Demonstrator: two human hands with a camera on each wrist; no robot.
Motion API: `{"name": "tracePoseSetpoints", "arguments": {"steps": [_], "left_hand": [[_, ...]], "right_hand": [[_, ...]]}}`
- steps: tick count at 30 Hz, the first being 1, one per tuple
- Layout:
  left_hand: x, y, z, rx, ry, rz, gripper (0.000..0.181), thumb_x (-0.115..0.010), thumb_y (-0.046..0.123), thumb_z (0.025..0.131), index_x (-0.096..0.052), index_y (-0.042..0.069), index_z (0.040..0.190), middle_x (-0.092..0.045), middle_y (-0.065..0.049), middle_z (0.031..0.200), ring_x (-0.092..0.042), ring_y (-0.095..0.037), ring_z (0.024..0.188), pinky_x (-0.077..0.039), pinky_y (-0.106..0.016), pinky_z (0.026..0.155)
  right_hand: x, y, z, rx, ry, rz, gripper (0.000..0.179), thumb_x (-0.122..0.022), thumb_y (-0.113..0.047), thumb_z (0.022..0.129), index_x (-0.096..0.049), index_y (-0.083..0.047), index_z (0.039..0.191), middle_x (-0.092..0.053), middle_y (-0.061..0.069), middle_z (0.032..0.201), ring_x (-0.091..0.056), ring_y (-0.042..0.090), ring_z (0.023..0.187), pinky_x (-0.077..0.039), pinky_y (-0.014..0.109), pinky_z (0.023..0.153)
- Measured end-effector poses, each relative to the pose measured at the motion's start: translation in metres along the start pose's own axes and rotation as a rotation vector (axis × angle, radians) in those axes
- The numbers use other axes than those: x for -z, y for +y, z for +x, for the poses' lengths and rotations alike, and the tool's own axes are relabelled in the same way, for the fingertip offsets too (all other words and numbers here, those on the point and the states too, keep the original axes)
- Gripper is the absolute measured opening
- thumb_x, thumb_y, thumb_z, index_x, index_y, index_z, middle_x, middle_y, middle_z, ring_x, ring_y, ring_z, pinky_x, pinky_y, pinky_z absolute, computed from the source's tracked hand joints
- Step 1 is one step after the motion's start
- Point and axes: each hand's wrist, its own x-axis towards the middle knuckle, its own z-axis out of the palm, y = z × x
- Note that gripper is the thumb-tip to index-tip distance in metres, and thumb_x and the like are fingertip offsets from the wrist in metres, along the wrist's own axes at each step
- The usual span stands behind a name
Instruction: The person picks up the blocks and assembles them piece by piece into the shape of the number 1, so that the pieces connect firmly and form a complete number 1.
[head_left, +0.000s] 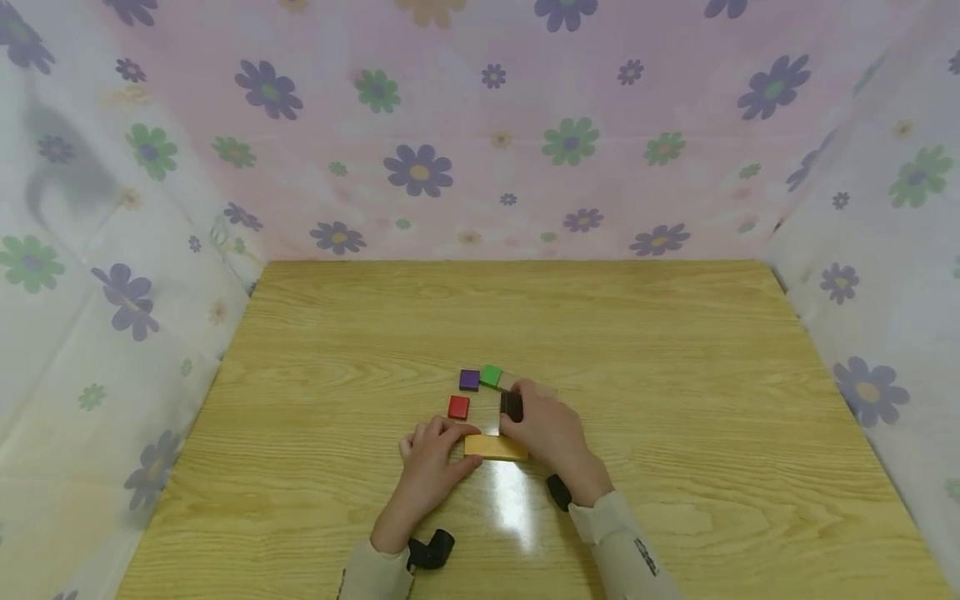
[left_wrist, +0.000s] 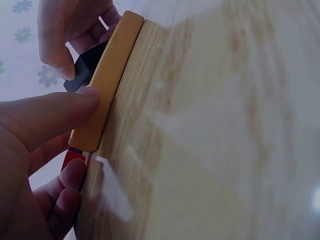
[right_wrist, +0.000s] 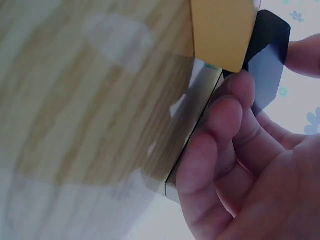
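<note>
My left hand point(head_left: 431, 468) holds the left end of a long yellow block point(head_left: 497, 448), thumb on its near side and forefinger at its far side. In the left wrist view the thumb lies against the yellow block point(left_wrist: 111, 82). Just beyond the block's right part, my right hand point(head_left: 551, 429) pinches a black block point(head_left: 511, 406) between thumb and fingers. The right wrist view shows this black block point(right_wrist: 270, 62) with slanted sides, close beside the yellow one point(right_wrist: 222, 35). A red square block point(head_left: 458, 407) lies past the left fingertips.
Behind the hands, a purple block point(head_left: 469, 380) and a green block point(head_left: 491, 376) sit side by side. A pale wooden block point(head_left: 507, 381) adjoins the green one, partly hidden by the right hand. Flowered cloth point(head_left: 495, 167) surrounds the wooden table point(head_left: 337, 325) at back and sides.
</note>
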Motion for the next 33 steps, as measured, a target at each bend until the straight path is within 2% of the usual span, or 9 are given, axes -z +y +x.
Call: {"name": "tracePoseSetpoints", "arguments": {"steps": [5,12,18,24,33], "left_hand": [[-0.001,-0.001,0.0,-0.009,0.002,0.001,0.033,-0.064,0.045,0.077,-0.061,0.032,0.107,-0.044,0.009,0.096,-0.032,-0.012,0.08,-0.013,-0.038,0.07],[-0.002,0.0,0.0,-0.006,0.005,-0.011,0.033,-0.065,0.046,0.075,-0.062,0.033,0.105,-0.045,0.009,0.096,-0.033,-0.013,0.08,-0.013,-0.039,0.072],[-0.005,0.008,0.005,0.02,-0.016,-0.011,0.032,-0.068,0.044,0.074,-0.062,0.033,0.103,-0.045,0.009,0.099,-0.035,-0.016,0.088,-0.013,-0.042,0.076],[-0.011,0.021,0.009,0.006,-0.044,0.001,0.031,-0.069,0.042,0.074,-0.063,0.031,0.103,-0.046,0.009,0.097,-0.035,-0.015,0.09,-0.015,-0.042,0.077],[-0.017,0.027,0.011,-0.007,-0.029,-0.025,0.03,-0.068,0.04,0.074,-0.063,0.029,0.102,-0.048,0.009,0.095,-0.036,-0.015,0.09,-0.016,-0.042,0.075]], "right_hand": [[-0.001,0.0,0.001,0.014,-0.043,-0.013,0.05,-0.053,-0.042,0.075,-0.049,-0.017,0.117,-0.055,0.001,0.075,-0.046,0.016,0.054,-0.034,0.03,0.043],[-0.001,0.003,0.002,-0.036,-0.089,-0.018,0.053,-0.053,-0.043,0.075,-0.048,-0.016,0.12,-0.057,0.004,0.077,-0.046,0.019,0.054,-0.034,0.031,0.044],[-0.001,0.007,0.003,-0.064,-0.085,-0.001,0.049,-0.055,-0.042,0.074,-0.049,-0.017,0.115,-0.057,0.005,0.076,-0.048,0.02,0.056,-0.034,0.032,0.046],[0.001,0.012,0.004,-0.074,-0.094,0.008,0.044,-0.056,-0.038,0.075,-0.05,-0.017,0.113,-0.057,0.003,0.078,-0.048,0.02,0.059,-0.034,0.032,0.047],[0.009,0.021,0.004,-0.077,-0.109,0.0,0.044,-0.057,-0.038,0.075,-0.05,-0.019,0.114,-0.056,0.003,0.077,-0.048,0.019,0.058,-0.035,0.032,0.046]]}}
